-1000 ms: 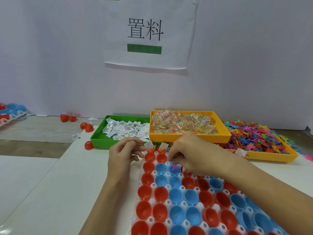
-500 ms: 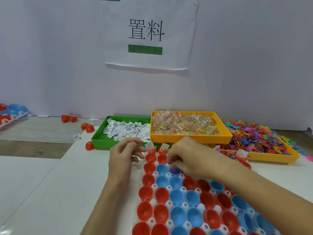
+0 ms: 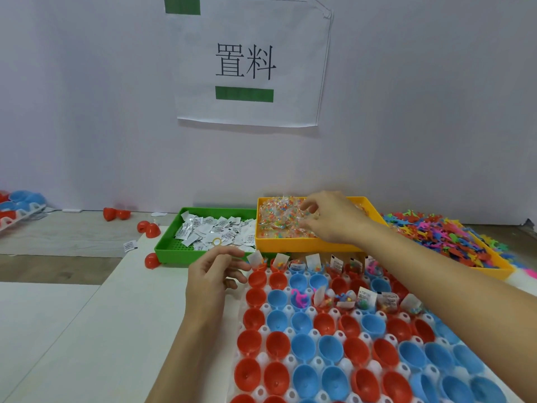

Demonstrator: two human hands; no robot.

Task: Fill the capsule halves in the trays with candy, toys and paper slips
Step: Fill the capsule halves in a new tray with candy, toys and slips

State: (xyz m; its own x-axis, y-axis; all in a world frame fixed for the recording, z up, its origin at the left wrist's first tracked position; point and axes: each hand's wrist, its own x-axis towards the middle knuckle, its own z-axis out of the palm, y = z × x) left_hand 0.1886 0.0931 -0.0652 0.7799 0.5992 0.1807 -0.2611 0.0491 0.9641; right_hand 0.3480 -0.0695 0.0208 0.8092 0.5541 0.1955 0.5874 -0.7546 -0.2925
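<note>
On the white table [image 3: 72, 330], a white tray [image 3: 263, 359] of red and blue capsule halves [image 3: 305, 349] is filling the near right. Most cups are sitting bare, while those along the far row and part of the third row are showing candy, toys and paper slips [image 3: 365, 294] standing upright; a pink toy [image 3: 299, 299] is lying in one blue cup. Beyond the tray, three bins are standing side by side: a green bin [image 3: 174, 251] on the left holding white packets [image 3: 215, 232], an orange bin [image 3: 302, 244] in the middle holding wrapped candy [image 3: 279, 219], and another orange bin [image 3: 494, 266] on the right heaped with bright plastic toys [image 3: 441, 234]. The right hand [image 3: 328, 219] is reaching over the candy bin, its fingers spread and bent down at the sweets; whether it is pinching one I cannot tell. The left hand [image 3: 212, 274] is hovering just beside the tray's far left corner, fingers loosely curled and gripping nothing. Loose red halves [image 3: 151, 229] are lying left of the green bin. A paper sign [image 3: 247, 62] is hanging on the wall.
</note>
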